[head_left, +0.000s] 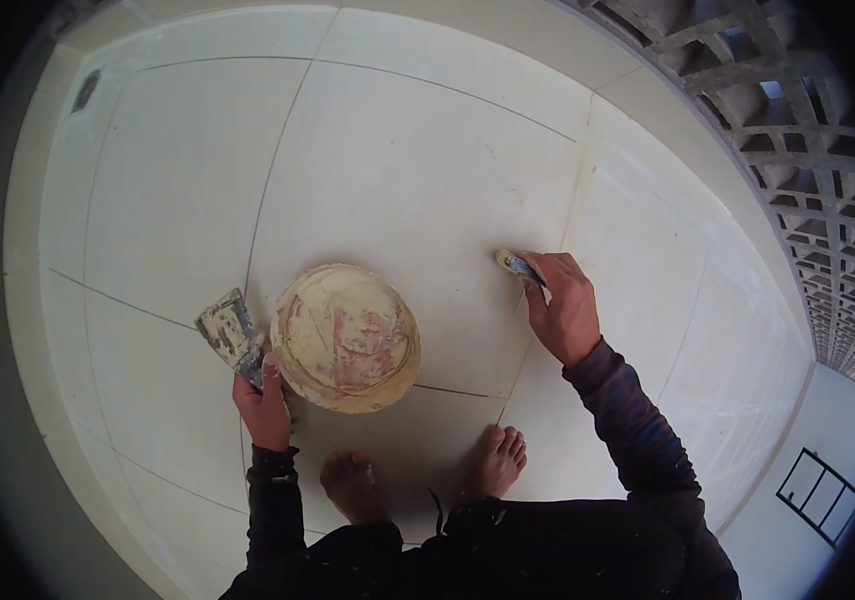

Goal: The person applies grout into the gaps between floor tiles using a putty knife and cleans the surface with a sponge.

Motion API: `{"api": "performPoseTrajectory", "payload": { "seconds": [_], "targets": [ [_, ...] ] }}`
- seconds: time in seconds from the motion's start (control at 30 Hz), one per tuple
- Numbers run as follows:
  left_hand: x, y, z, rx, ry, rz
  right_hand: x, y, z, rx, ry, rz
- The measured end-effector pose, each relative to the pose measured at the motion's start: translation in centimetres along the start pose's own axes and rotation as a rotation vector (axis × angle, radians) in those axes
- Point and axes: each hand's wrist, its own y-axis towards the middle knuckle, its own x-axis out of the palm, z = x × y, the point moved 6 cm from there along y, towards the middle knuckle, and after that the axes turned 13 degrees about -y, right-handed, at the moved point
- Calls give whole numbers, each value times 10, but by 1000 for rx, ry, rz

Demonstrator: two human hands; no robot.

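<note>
My left hand (264,408) is closed around the handle of a putty knife (230,328). Its wide blade points up and left and carries a lump of cream-coloured paste. Just right of that blade stands a round tub (414,350) coated in the same paste, with reddish patches showing through inside. Over to the right, my right hand (566,308) pinches a small blue-grey spreader (522,267) with cream paste on its far end. The spreader is close to a tile joint; whether it touches the floor I cannot tell.
Large pale floor tiles (418,180) with thin dark joints spread around me. My bare feet (498,460) are just below the tub. A drain (87,90) lies at the far left. A latticed block wall (798,150) runs along the right, and a black metal frame (820,495) is at lower right.
</note>
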Motion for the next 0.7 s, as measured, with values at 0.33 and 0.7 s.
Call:
{"api": "performPoseTrajectory", "payload": {
  "seconds": [0.33,0.7],
  "targets": [
    [12,-15,32,-276,58,49,43,-62,-65,881,1583,-456],
    [80,-130,103,-1092,-383,-693,7,-49,-121,791,1734,-132]
  ]
}}
